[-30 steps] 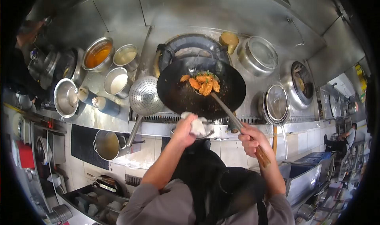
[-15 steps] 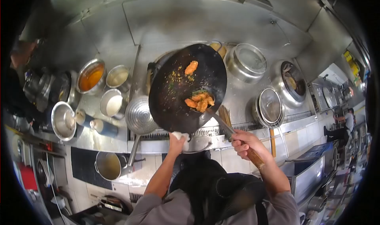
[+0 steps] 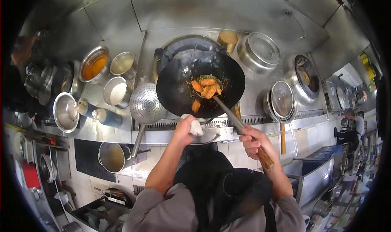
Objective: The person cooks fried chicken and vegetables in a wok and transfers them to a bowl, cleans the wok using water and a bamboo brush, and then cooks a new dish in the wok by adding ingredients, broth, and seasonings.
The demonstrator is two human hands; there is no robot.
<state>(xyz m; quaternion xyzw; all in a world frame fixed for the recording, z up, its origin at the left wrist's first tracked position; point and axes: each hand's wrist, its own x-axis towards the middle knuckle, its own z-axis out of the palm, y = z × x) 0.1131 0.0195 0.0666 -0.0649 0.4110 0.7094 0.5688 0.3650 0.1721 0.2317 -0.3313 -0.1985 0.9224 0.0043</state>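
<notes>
My left hand [image 3: 184, 130] is closed round a folded white cloth [image 3: 196, 128] at the near rim of a black wok [image 3: 175, 83], gripping the wok's handle through it. My right hand [image 3: 253, 141] wraps the wooden-ended handle of a ladle [image 3: 228, 113], whose bowl reaches into the wok. Orange-brown fried pieces [image 3: 209, 90] lie in and around the ladle bowl, with green and yellow bits beside them. One fried piece [image 3: 196, 106] sits apart, lower in the wok. The wok is in front of the round burner [image 3: 189, 41].
At left stand a perforated strainer [image 3: 146, 103], a pot of orange liquid [image 3: 94, 67], two smaller pots and squeeze bottles [image 3: 106, 117]. To the right are a lidded pot [image 3: 260, 52] and mesh strainers [image 3: 282, 99]. A co-worker [image 3: 356, 124] is at far right; another person's arm [image 3: 24, 50] shows far left.
The wok has dropped from a steep tilt toward level and come nearer, uncovering the burner behind. The single fried piece has slid from the far side to the near side. Both hands keep their grips.
</notes>
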